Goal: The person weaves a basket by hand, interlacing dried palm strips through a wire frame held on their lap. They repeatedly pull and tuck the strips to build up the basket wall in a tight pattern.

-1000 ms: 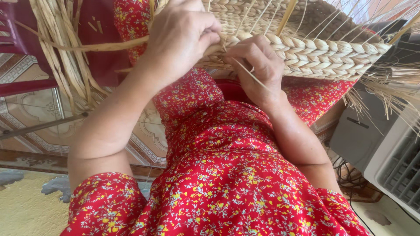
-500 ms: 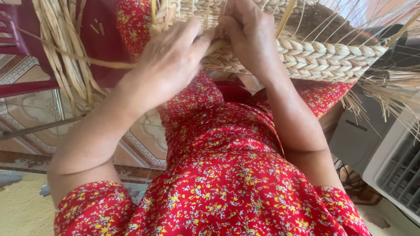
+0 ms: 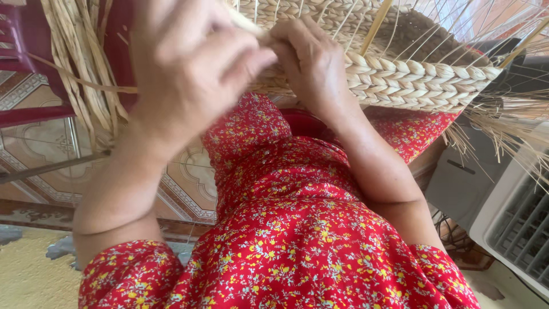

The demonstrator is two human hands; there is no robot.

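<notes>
A half-woven straw basket [image 3: 412, 74] with a braided rim rests on my lap over a red flowered dress [image 3: 286, 229]. My left hand [image 3: 189, 57] is raised close to the camera, fingers pinched on a pale straw strand [image 3: 246, 24] at the basket's edge. My right hand [image 3: 311, 57] is pressed against the braided rim, fingers curled on the weave beside the left hand. Thin upright spokes [image 3: 423, 23] rise from the basket's rim.
A bundle of loose dry straw [image 3: 80, 68] hangs at the left over a dark red plastic chair [image 3: 28, 57]. Patterned floor tiles [image 3: 40, 143] lie below. A grey and white appliance with a grille [image 3: 509, 217] stands at the right.
Both hands have moved up and closer to the camera along the basket's rim. The left hand has drawn the strand toward me.
</notes>
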